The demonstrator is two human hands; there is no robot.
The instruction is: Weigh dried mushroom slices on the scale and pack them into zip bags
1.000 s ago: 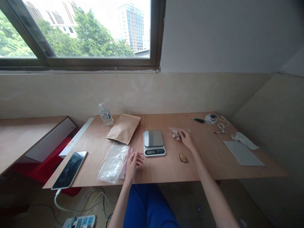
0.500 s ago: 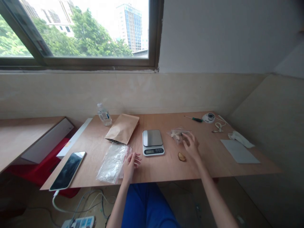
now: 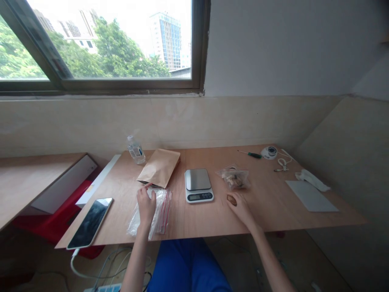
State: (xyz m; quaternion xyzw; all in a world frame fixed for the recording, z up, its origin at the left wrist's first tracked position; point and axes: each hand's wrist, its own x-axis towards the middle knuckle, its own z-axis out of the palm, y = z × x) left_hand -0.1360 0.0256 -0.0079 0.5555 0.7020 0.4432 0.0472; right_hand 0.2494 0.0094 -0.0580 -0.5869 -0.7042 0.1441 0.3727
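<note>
— Two hands on the desk (image 3: 273,207), both low and near the front edge. Left hand (image 3: 146,205) pressed flat on the stack of clear zip bags (image 3: 156,211), fingers spread a little, nothing gripped.

— And the right hand (image 3: 241,207)?

— Lying palm down, fingertips touching or just over the small brown slice (image 3: 231,199). Cannot tell whether pinched or only touched; fingers loosely curved, not clenched.

— Where exactly on the desk?

— Slice right of the kitchen scale (image 3: 198,185), near the front, just this side of the filled clear bag (image 3: 234,178) with pale pieces inside. Filled bag apart from the hand, resting untouched. Stack of clear zip bags left of the scale, red seal strips showing on its right side, one corner over the front edge.

— Anything on the scale?

— Steel plate bare. Display too small to read.

— Further back?

— Brown paper pouch (image 3: 159,166) lying flat, just behind the left fingertips, its open end toward the zip bags. Small water bottle (image 3: 135,149) upright at the back left corner. Phone (image 3: 90,222) face up at the far left, hanging partly past the front edge. Green-handled screwdriver (image 3: 251,154) and a round white reel (image 3: 269,152) at the back right, a grey sheet (image 3: 310,195) near the right end.
</note>
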